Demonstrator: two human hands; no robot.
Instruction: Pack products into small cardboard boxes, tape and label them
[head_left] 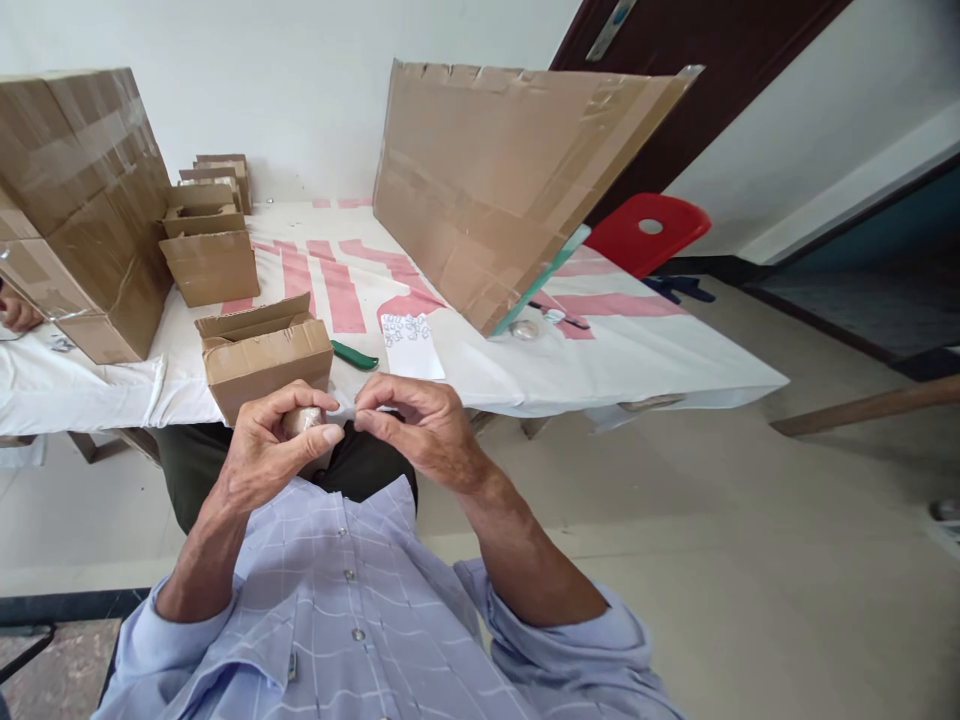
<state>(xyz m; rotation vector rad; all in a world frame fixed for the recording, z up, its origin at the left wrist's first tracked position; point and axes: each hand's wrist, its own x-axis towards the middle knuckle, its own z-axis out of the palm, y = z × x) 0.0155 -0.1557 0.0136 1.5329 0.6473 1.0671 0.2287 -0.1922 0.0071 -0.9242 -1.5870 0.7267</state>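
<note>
Close to my body, at the table's front edge, my left hand [274, 445] is closed around a small rounded, brownish object [304, 420] with a shiny, plastic-like surface. Fingers and thumb hide much of it, so its kind is unclear. My right hand [420, 420] is beside it, thumb and fingertips pinched together. A thin whitish, see-through bit [345, 408] shows between the hands; whether the right fingers grip it is hard to see. Just beyond my left hand stands a small cardboard box [266, 355] with its top flaps up. A green-handled tool [355, 355] lies right of that box.
Paper with drawn marks [412, 345] lies on the white-covered table [480, 375]. A large cardboard panel [495, 190] stands behind. Several small boxes [210, 265] line up beside stacked cartons [82, 210]. Another person's hand [16, 310] shows at far left; a red chair [649, 230] stands behind.
</note>
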